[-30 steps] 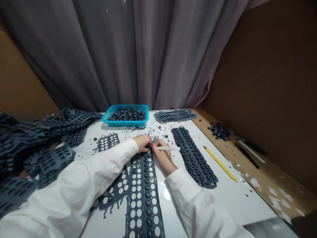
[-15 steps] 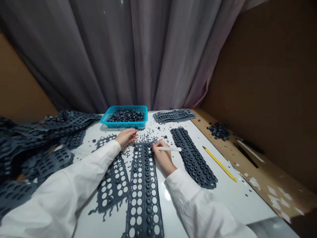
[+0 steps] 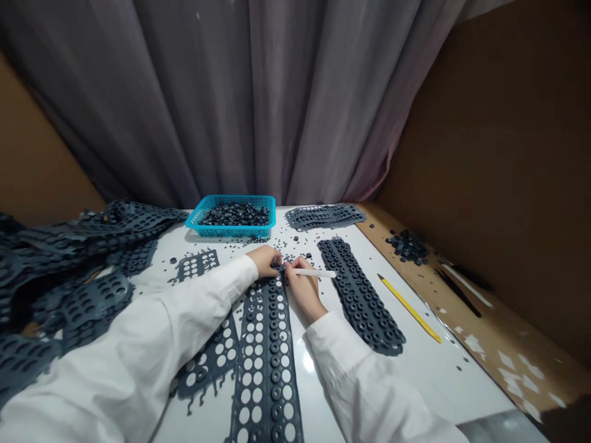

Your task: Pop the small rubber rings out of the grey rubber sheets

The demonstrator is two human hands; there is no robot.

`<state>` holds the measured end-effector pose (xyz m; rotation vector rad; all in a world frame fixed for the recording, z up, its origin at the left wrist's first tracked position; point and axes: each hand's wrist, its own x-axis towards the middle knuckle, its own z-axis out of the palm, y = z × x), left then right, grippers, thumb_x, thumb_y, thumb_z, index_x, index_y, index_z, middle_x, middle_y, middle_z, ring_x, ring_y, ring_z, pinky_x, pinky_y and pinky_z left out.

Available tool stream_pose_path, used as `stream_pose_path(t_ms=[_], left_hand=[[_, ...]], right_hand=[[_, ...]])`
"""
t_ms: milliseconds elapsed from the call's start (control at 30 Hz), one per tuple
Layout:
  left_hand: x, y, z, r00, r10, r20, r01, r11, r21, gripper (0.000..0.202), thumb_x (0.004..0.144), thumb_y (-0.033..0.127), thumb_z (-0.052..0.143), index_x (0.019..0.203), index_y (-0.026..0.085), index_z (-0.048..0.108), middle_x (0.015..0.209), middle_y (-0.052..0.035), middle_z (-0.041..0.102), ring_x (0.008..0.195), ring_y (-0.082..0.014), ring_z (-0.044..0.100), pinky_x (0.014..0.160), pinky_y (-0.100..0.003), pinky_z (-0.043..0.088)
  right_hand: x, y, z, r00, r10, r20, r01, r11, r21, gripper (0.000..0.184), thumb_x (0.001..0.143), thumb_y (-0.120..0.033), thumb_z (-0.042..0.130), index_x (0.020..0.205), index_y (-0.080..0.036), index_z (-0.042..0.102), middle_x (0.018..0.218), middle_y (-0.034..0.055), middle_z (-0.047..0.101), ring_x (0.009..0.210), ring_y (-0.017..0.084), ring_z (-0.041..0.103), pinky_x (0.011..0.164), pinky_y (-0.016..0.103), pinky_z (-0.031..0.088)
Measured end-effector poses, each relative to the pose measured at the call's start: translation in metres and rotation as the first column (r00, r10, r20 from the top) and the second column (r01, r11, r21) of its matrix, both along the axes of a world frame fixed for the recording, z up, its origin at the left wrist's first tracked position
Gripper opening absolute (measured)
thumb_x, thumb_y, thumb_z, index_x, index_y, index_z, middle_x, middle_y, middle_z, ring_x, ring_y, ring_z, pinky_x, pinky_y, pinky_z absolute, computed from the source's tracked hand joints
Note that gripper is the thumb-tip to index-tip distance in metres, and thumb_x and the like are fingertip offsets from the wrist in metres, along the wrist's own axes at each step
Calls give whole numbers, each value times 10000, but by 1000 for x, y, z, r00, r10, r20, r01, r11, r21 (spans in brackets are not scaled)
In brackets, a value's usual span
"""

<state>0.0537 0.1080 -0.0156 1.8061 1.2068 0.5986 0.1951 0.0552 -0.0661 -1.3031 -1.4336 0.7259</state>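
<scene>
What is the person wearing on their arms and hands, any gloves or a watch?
Plain, loose white sleeves cover both arms to the wrists: left sleeve and right sleeve, no markings visible. The left hand and right hand are bare, with no gloves, and no watch or ring shows.

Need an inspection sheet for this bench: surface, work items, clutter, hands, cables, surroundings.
surface: white glossy table; cardboard ledge along its right edge.
work items: dark rubber strip, partly punched out, lying lengthwise under both hands; white stick.
clutter: heap of emptied strips at left; punched strip beside the worked one; full strip at right; flat stack and blue basket of dark rings at the back; loose bits scattered; yellow pencil; ring pile on the ledge.
hands: left hand fingertips at the strip's far end, grip unclear; right hand holds the white stick beside it.
cables: nothing seen.
surroundings: grey curtain behind; brown cardboard walls on both sides.
</scene>
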Motion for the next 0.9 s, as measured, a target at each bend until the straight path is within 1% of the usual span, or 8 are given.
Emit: stream_pose_path(t_ms=[233,333,400,467,533,667,733,900], left_hand=[[9,5,6,992,-74,-101,87,988,126,212,455,13,682,412,179,558,437,25,464,510,-117,416,581,-228,354],[-8,13,21,994,78,73,-89,983,162,66,596,156,678,592,157,612,504,26,492,517,-106,423,539,-211,337],[-23,17,31,875,250,415,-251,967,-53,85,679,213,636,704,140,598,521,39,458,471,-78,392,476,-184,313],[-36,16,35,675,388,627,-194,914,-357,96,732,222,581,747,129,565,521,47,411,425,-58,356,422,-162,297],[-45,11,33,609,450,653,-81,855,-513,86,755,203,517,746,120,537,535,37,404,416,-59,367,404,-160,325],[-46,-1,15,663,476,578,-52,799,-599,123,747,222,458,732,114,515,619,-36,496,494,-113,487,433,-221,426],[-41,-3,4,699,468,541,-68,797,-601,160,753,272,469,688,129,499,639,-52,522,516,-125,516,444,-228,434],[-27,1,-11,852,340,399,-145,884,-444,196,731,267,564,588,142,519,502,11,504,376,-64,383,387,-169,284]], right_hand=[[0,-1,2,997,-31,77,28,999,36,207,749,-254,478,567,-212,387,508,-52,429,517,130,418,506,242,271],[-1,-2,3,996,-32,83,29,999,40,219,757,-266,472,563,-212,384,502,-53,417,509,129,408,507,246,268],[-1,-2,3,997,-32,68,30,999,38,224,760,-281,474,565,-212,389,500,-54,418,508,129,410,511,247,273],[0,-2,2,999,-28,44,27,999,32,226,763,-302,479,571,-213,400,505,-53,433,513,130,422,515,246,283],[0,-2,1,1000,-25,13,25,999,29,227,768,-328,482,585,-213,412,514,-51,454,522,131,435,524,245,299],[1,1,1,998,-36,-44,37,999,8,228,770,-363,491,607,-219,422,521,-44,484,528,136,445,531,246,325],[0,3,2,997,-52,-57,52,999,-6,233,764,-358,498,596,-221,413,511,-43,483,518,136,442,523,247,326],[-4,9,5,999,-8,-40,7,1000,-19,243,746,-350,516,568,-219,415,491,-41,486,501,135,446,513,246,328]])
